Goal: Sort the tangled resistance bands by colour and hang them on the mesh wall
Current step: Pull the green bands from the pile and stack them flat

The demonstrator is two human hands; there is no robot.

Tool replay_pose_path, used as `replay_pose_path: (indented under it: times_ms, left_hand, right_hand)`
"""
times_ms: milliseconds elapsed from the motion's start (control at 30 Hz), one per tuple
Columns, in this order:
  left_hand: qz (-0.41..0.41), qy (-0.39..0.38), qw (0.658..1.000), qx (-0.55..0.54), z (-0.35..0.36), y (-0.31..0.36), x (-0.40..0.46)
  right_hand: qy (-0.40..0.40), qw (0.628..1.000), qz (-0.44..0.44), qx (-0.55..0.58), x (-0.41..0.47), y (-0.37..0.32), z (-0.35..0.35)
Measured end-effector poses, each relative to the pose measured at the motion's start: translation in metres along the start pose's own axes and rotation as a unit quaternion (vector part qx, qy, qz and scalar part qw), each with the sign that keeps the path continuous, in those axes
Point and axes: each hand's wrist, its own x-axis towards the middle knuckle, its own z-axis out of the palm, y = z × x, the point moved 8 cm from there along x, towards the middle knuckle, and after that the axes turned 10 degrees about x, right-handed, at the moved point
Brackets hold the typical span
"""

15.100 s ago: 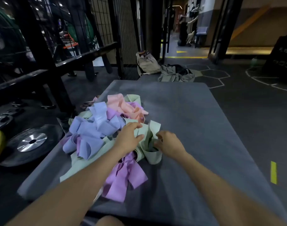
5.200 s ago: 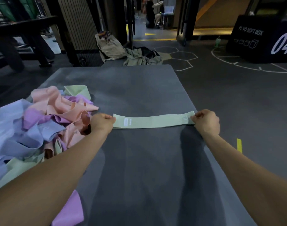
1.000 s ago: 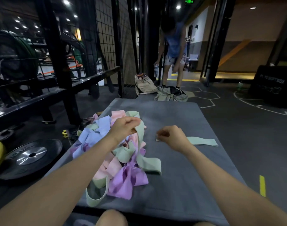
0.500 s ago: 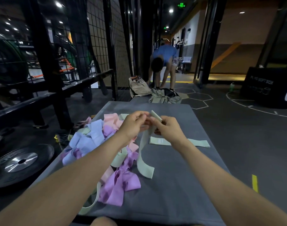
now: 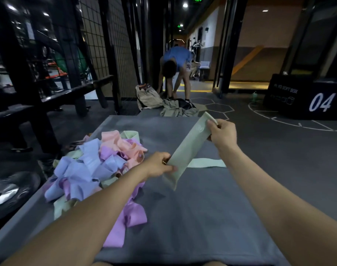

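Stretching a green resistance band point(image 5: 187, 150) taut, the left hand point(image 5: 160, 167) and right hand point(image 5: 224, 134) pinch its ends. Tangled bands point(image 5: 98, 166) lie beside it on the grey mat point(image 5: 202, 217).

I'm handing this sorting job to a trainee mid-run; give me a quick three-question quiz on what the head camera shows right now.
1. True or false: the left hand and the right hand each grip one end of the same green band.
2. Multiple choice: the other green band, lying flat on the grey mat, is
A. partly hidden behind the held band
B. on top of the tangled pile
C. hung on the mesh wall
3. Fill in: the far end of the held band is ____ than the near end.

Key: 1 true; 2 A; 3 higher.
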Motion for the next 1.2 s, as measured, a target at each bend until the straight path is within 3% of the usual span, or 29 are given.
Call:
replay_pose_path:
  times_ms: [167,300,567,667,867,1200]
  left_hand:
    - [-0.051,-0.009,0.994,0.095,-0.001,-0.022,0.006]
    - [-0.105,0.014,0.983,0.149,-0.014,-0.048,0.014]
    - [-0.2,0.132,0.969,-0.056,-0.026,-0.084,0.049]
    - [-0.205,0.177,0.958,-0.089,-0.026,-0.094,0.074]
    - [-0.201,0.249,0.948,0.001,-0.02,-0.102,0.118]
    - [-0.179,0.263,0.944,0.084,-0.007,-0.127,0.156]
  right_hand:
    - [0.092,0.994,0.051,0.018,0.009,0.037,-0.046]
    - [0.122,0.986,0.1,0.047,0.013,0.075,-0.068]
    - [0.116,0.981,0.157,-0.017,0.031,0.138,-0.08]
    - [0.131,0.977,0.149,-0.072,0.045,0.157,-0.088]
    - [0.134,0.973,0.141,-0.124,0.072,0.192,-0.093]
    - [0.111,0.967,0.129,-0.188,0.091,0.227,-0.083]
